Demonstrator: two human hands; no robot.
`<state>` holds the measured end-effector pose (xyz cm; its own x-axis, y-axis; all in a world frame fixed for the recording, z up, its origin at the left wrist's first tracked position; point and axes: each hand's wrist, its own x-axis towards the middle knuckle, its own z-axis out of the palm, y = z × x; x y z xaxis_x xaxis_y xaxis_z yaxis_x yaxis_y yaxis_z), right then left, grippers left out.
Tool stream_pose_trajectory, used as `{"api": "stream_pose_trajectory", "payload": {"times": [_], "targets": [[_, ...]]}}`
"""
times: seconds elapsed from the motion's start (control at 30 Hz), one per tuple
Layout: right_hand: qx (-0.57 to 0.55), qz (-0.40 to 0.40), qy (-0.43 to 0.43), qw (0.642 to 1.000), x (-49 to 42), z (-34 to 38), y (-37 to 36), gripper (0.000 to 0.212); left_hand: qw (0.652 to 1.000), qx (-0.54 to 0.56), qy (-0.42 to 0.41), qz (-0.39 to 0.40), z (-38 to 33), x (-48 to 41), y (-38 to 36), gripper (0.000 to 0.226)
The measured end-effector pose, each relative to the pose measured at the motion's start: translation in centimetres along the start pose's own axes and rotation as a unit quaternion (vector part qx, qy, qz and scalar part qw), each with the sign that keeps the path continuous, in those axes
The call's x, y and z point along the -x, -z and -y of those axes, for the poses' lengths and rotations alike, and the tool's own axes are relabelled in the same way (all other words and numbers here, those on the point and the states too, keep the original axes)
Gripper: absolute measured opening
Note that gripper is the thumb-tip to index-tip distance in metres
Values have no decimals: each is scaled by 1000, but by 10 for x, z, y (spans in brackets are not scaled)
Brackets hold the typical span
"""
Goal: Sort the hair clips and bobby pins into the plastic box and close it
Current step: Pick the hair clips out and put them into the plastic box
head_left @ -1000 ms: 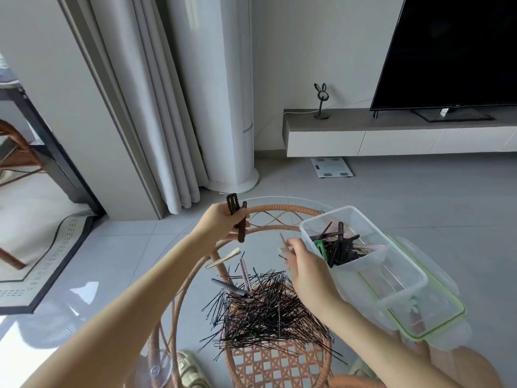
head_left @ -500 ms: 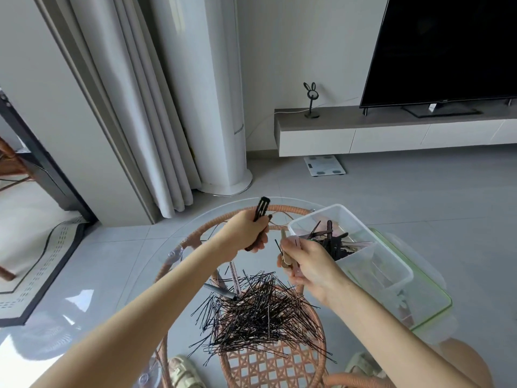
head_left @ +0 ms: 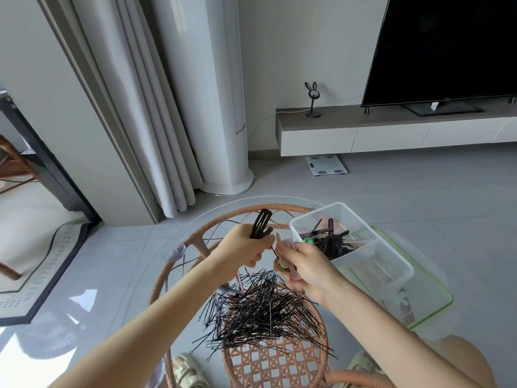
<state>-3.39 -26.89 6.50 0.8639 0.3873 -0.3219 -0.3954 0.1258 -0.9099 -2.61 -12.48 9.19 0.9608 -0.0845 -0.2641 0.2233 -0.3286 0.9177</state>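
My left hand (head_left: 244,250) grips black snap hair clips (head_left: 260,224) that stick up above its fingers. Right beside it, my right hand (head_left: 307,268) holds a bundle of beige and pink hair clips (head_left: 285,259), and the two hands nearly touch. A clear plastic box (head_left: 361,247) stands open just to the right, its far compartment holding several dark clips and a green one. The box's green-rimmed lid (head_left: 419,298) lies under and beyond it. A big heap of black bobby pins (head_left: 265,309) lies on the glass tabletop below my hands, with a grey clip (head_left: 229,289) at its left edge.
The round glass tabletop (head_left: 156,275) rests on a woven rattan frame (head_left: 274,362). Behind stand a white tower unit (head_left: 212,107), curtains, a low TV console (head_left: 391,130) with a television and a bathroom scale (head_left: 326,165) on the floor. My sandalled feet show under the glass.
My left hand has carried the black clips to the right, towards the box, and my right hand has risen from the pile with its clips; the two hands now meet.
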Motion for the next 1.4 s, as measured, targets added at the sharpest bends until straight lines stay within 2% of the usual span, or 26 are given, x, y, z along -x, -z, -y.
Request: {"api": "stream_pose_trajectory", "payload": {"times": [0.07, 0.27, 0.33, 0.4, 0.47, 0.67, 0.77, 0.83, 0.97, 1.07, 1.2, 1.3, 1.4], "targets": [[-2, 3, -3, 1000, 4, 3, 0, 29, 999, -16, -13, -27, -1, -1, 1, 27], [8, -17, 10, 1000, 5, 11, -2, 37, 992, 35, -49, -108, 4, -2, -12, 28], [-11, -17, 7, 1000, 5, 12, -2, 31, 995, 76, -24, -67, 2, -2, -9, 29], [-43, -21, -11, 999, 3, 13, 1, 20, 995, 101, 17, 11, -1, -1, -5, 26], [-68, -22, -49, 996, 2, 13, 2, 21, 991, 113, 47, 52, 0, 1, -7, 22], [-74, 9, -95, 993, 5, 12, 10, 38, 981, 175, 81, 9, 18, 5, -14, 18], [-56, 86, -133, 986, 14, 14, 14, 15, 974, 196, 104, 43, 26, 8, -14, 10], [-59, 108, -143, 982, 18, 12, 14, 18, 964, 219, 134, 70, 28, 10, -14, 8], [-76, 116, -137, 981, 22, 9, 13, 20, 925, 317, 186, 94, 29, 10, -13, 14], [-75, 113, -136, 981, 24, 11, 12, 18, 902, 378, 190, 84, 29, 11, -11, 18], [-49, 83, -121, 988, 29, 8, 9, 20, 905, 393, 158, 43, 27, 10, -5, 21], [-77, 71, -104, 989, 31, 6, 10, 17, 891, 424, 155, 49, 25, 7, 3, 27], [-104, 78, -102, 986, 32, 6, 8, 14, 900, 409, 144, 49, 25, 7, 8, 25]]}}
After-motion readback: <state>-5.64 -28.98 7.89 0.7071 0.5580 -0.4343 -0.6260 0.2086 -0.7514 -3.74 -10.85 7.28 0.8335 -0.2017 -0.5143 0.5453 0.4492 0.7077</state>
